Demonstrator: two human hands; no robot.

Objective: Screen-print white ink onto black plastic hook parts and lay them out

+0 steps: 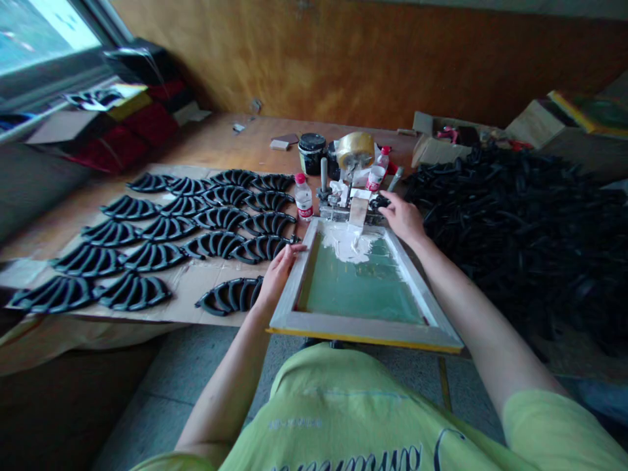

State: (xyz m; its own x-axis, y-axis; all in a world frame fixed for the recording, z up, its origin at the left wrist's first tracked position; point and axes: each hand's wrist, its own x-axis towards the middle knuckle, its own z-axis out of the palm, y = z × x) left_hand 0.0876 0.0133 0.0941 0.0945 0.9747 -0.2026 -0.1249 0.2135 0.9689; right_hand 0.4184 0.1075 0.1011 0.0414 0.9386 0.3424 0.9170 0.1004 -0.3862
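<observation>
A screen-printing frame [346, 322] with green mesh lies tilted in front of me, white ink [350, 245] smeared over its far end. My left hand [280, 271] is at its left rim, fingertips over the edge; the thumb is hard to see. A metal clamp [336, 210] stands at the frame's far end, with a pale scraper [358, 212] resting there. Beside the clamp, my right hand [403, 219] has its thumb and forefinger closed about a small black part [379, 201], whose kind I cannot make out.
Rows of black ribbed, curved pieces [167, 227] lie on cardboard to the left. A large heap of black pieces [520, 242] fills the right. Behind the clamp are a black tub [312, 154], a tape roll [355, 150] and a red-capped bottle [303, 196]. Boxes [118, 137] sit by the window.
</observation>
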